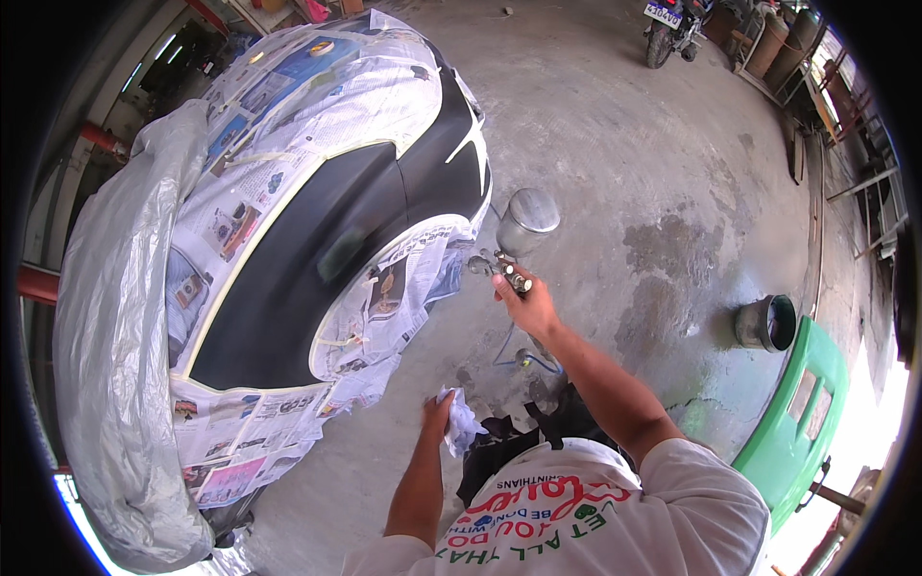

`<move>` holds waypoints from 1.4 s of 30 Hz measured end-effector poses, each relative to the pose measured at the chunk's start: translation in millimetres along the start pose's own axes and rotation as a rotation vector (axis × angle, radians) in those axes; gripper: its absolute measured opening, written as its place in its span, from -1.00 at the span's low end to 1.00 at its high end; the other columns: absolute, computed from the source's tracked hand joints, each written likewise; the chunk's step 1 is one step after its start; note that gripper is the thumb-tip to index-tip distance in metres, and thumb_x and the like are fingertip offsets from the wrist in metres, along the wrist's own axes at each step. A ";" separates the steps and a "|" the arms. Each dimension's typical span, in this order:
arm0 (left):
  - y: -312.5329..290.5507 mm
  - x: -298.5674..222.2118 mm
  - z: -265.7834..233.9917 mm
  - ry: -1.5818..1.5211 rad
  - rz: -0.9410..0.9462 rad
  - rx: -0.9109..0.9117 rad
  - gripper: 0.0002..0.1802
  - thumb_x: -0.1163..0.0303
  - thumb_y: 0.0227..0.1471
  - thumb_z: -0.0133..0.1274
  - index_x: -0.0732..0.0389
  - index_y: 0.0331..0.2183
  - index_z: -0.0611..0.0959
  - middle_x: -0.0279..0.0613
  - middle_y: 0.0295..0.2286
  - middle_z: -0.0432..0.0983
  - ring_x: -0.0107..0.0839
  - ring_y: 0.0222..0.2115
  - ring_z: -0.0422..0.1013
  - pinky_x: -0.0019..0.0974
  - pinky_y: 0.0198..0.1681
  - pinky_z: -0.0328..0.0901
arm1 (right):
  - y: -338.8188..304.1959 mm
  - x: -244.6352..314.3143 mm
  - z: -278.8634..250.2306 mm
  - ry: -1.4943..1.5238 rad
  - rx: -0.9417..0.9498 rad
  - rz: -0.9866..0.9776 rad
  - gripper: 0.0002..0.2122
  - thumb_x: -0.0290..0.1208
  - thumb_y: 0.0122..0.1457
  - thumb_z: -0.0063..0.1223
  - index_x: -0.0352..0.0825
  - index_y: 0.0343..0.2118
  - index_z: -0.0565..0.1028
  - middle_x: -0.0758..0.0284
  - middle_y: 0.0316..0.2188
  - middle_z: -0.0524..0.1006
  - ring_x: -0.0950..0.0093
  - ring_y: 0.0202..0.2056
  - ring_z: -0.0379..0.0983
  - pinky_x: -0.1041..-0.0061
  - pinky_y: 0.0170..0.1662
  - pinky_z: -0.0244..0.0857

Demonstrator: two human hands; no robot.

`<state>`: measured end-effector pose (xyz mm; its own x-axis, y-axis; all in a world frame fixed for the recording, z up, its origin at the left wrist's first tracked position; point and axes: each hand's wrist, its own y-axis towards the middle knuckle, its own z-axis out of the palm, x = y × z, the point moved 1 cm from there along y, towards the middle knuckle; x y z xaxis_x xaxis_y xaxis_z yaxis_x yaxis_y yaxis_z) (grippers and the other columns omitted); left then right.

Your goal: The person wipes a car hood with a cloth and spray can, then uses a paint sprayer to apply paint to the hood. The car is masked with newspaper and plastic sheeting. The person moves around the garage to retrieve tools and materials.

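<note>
My right hand (pixel 531 309) is closed around a spray gun (pixel 501 272), held out beside the wheel arch of a car. A round grey metal cup (pixel 528 219) shows just beyond the gun and looks joined to it. My left hand (pixel 437 413), lower and nearer my body, grips a crumpled white cloth (pixel 463 424). The car's dark fender panel (pixel 288 269) is bare, bordered by pale masking tape (pixel 252 252). Newspaper (pixel 230 226) covers the hood, and more newspaper (pixel 389 283) fills the wheel arch.
A silver plastic sheet (pixel 120 355) drapes the car's left side. A blue hose (pixel 504 348) trails on the concrete floor (pixel 595 144) near my feet. At the right are a metal bucket (pixel 764 324) and a green bumper (pixel 792 422). A motorcycle (pixel 669 34) stands far back.
</note>
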<state>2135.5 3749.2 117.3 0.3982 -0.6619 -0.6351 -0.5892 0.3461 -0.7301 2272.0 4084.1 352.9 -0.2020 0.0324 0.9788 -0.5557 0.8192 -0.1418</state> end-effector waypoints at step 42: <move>37.0 -214.6 -31.9 -0.230 0.331 -0.010 -0.42 0.32 0.11 0.22 0.34 0.13 0.55 -0.09 0.00 0.57 -0.26 -0.04 0.51 -0.23 0.04 0.38 | -6.6 42.3 111.7 0.126 0.237 -0.031 -0.49 -0.06 0.34 0.16 -0.38 0.16 0.49 0.33 -0.51 0.59 0.60 -0.46 0.48 0.48 -0.32 0.40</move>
<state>2005.9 3882.9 234.7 0.3323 -0.3490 -0.8762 -0.7183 0.5085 -0.4749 2177.0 4016.2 378.7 -0.0881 0.0921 0.9918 -0.7362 0.6648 -0.1271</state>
